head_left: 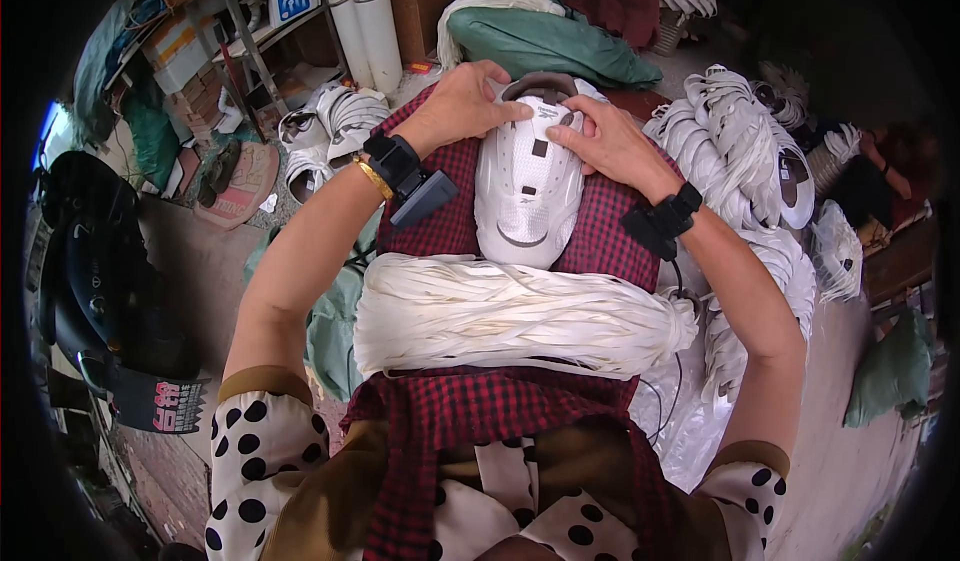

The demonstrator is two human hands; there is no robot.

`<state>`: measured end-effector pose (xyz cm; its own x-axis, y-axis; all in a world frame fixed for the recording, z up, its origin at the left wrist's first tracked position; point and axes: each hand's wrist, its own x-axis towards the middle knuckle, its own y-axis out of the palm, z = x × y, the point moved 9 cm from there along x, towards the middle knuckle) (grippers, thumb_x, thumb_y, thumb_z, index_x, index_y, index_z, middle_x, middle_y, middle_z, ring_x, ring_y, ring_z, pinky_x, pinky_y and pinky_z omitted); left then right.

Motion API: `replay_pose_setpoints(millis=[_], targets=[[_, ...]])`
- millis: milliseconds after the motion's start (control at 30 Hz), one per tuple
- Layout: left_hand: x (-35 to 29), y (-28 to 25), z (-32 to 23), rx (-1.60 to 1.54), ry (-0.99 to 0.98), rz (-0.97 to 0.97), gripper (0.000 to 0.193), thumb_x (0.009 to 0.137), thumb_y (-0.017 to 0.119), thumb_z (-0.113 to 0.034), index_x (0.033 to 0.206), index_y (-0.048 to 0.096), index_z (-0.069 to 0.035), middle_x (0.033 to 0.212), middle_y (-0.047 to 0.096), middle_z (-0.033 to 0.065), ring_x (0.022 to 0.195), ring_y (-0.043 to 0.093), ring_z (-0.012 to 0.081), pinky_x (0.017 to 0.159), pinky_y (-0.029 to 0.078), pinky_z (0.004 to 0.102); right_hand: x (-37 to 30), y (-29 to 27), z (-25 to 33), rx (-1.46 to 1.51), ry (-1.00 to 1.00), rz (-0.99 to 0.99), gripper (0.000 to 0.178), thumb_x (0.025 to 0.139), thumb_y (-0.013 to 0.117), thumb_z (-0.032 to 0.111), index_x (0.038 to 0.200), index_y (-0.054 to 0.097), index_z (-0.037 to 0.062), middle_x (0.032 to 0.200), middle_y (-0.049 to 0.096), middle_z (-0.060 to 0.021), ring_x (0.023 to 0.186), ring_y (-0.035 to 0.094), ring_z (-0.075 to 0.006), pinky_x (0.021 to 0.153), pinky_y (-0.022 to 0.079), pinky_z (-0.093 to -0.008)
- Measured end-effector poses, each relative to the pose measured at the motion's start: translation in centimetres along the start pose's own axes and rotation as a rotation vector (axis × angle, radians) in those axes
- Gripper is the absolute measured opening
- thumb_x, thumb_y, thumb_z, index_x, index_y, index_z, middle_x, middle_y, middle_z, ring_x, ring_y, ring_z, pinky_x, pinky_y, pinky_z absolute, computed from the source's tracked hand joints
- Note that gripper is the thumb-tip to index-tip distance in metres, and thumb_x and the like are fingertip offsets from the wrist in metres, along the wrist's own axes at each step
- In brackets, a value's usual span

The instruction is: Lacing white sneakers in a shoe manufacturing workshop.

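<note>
A white shoe upper (505,216) lies across my thighs, its toe toward me and its dark-lined collar away from me. Whether it has a sole I cannot tell. At the collar, my left hand (462,109) pinches the left side, thumb pressed on the tongue. My right hand (618,149) grips the opposite side, its thumb near the lacing area and fingers curled around the edge. No lace is visible threaded through the upper. Nearer to me, a thick bundle of flat white shoelaces (510,313) rests across my lap on a red checked cloth (440,223).
Stacked white shoe uppers (715,136) stand at my right, with more uppers (340,121) at far left. Ahead lies a green sack (540,41). White pipes (370,36) lean beside a shelf (265,36). A dark motor scooter (95,261) stands left; another person's arm (880,161) shows far right.
</note>
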<state>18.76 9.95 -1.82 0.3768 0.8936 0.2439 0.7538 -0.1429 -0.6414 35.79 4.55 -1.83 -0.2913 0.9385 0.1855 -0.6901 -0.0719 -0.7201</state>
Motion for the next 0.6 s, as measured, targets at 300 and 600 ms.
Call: replay_pose_setpoints(millis=[300, 600], targets=[[-4.0, -1.1, 0.6, -0.109, 0.128, -0.244, 0.041, 0.088, 0.076, -0.038, 0.089, 0.061, 0.0, 0.075, 0.059, 0.0002, 0.065, 0.054, 0.0082, 0.061, 0.048, 0.0251, -7.8, 2.4, 4.1, -0.032, -0.207, 0.404, 0.021, 0.09, 0.065, 0.018, 0.101, 0.067, 0.0003, 0.077, 0.062, -0.0023, 0.068, 0.058, -0.0123, 0.06, 0.049, -0.0241], [-12.1, 5.6, -7.3, -0.064, 0.294, 0.337, 0.01, 0.082, 0.074, -0.004, 0.088, 0.067, 0.001, 0.079, 0.064, 0.0072, 0.071, 0.06, 0.0157, 0.066, 0.049, 0.0293, -16.6, -7.8, -5.8, 0.024, 0.235, 0.33, 0.021, 0.087, 0.073, 0.018, 0.098, 0.073, 0.0006, 0.087, 0.068, 0.0008, 0.08, 0.059, -0.0071, 0.074, 0.049, -0.0251]])
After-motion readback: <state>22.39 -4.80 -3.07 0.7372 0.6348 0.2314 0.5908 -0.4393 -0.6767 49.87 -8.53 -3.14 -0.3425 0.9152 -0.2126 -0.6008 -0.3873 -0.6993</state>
